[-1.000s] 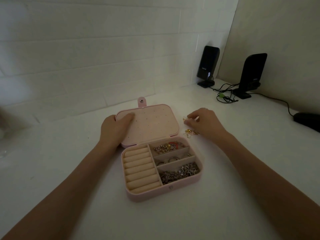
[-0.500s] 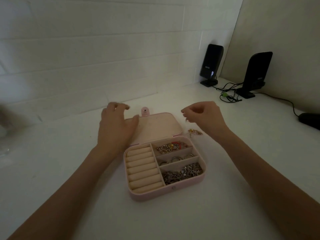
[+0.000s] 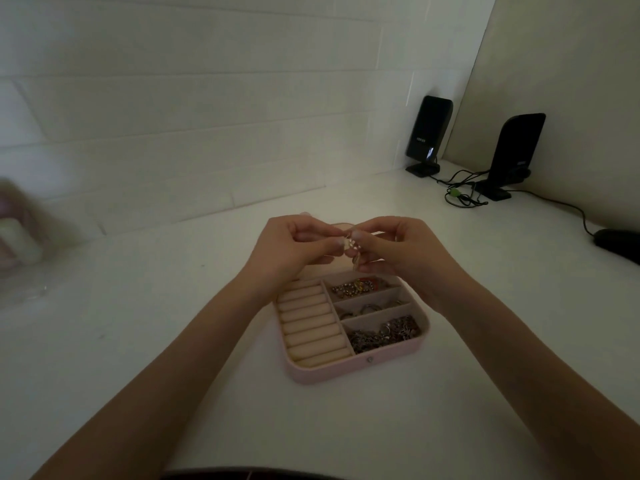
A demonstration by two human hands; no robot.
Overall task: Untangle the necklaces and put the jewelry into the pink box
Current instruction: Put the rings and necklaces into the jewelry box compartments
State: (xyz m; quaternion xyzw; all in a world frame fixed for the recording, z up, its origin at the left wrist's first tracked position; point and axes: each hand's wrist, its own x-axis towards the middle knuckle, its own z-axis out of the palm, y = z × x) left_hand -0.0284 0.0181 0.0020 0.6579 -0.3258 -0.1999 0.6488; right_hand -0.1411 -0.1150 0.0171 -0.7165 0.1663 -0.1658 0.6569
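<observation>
I see both hands raised together just above the far edge of the pink box [image 3: 346, 370]. The left hand [image 3: 291, 251] and the right hand [image 3: 398, 249] meet fingertip to fingertip, each pinching the same small gold piece of jewelry [image 3: 353, 249], which hangs between them; its exact form is too small and blurred for me to tell. The box lies open on the white table [image 3: 138, 341] directly below and nearer than the hands. Below the left wrist sit the cream ring rolls [image 3: 308, 323]. Below the right wrist are three compartments: the one nearest the hands holds mixed gold and coloured pieces [image 3: 356, 287], the middle one holds rings [image 3: 367, 309], the nearest to me holds a silver chain heap [image 3: 384, 332]. The lid is mostly hidden behind the hands. Well beyond the right hand stand two black speakers [image 3: 427, 133] with tangled cables [image 3: 460, 194], and a dark mouse [image 3: 620, 242] lies far right
</observation>
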